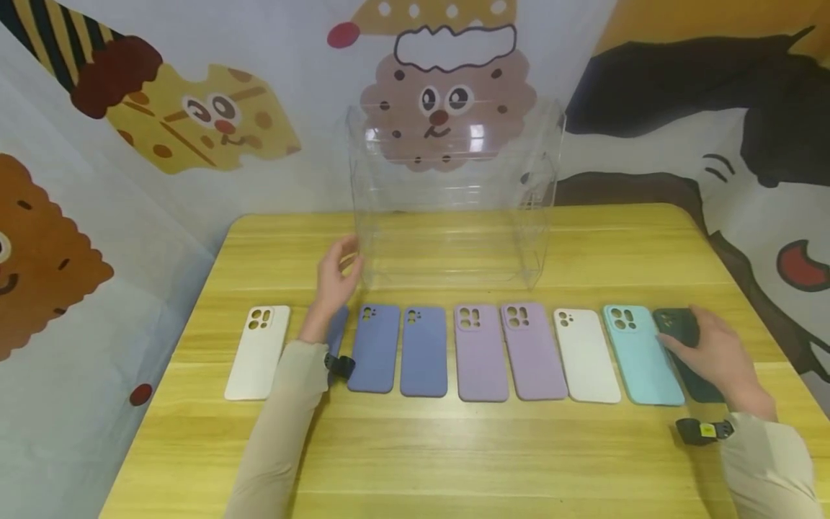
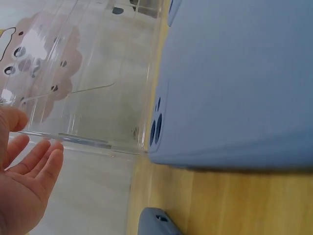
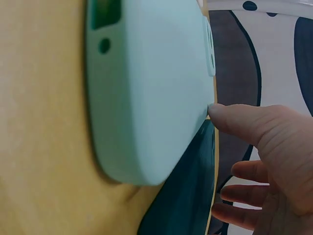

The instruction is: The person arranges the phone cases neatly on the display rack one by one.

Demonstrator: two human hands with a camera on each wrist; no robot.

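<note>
My left hand [image 1: 338,277] is beside the left wall of a clear plastic rack [image 1: 447,277]. Its thumb and loosely bent fingers [image 2: 49,169] lie on either side of the rack's edge; whether they touch it is unclear. Under the left wrist lies a blue phone case [image 1: 337,328], partly hidden, with two more blue phone cases [image 1: 374,353] to its right. My right hand [image 1: 716,353] is over a dark green phone case [image 1: 697,378], partly covering it. The right thumb [image 3: 239,120] reaches the edge of a turquoise phone case [image 1: 642,360], with the fingers spread apart from it.
A white phone case [image 1: 256,367] lies at the left end of the row. Purple phone cases [image 1: 481,364] and another white phone case [image 1: 586,364] lie mid-row to the right. The wooden table [image 1: 415,454] meets a cartoon-printed cloth [image 1: 311,187] behind the rack.
</note>
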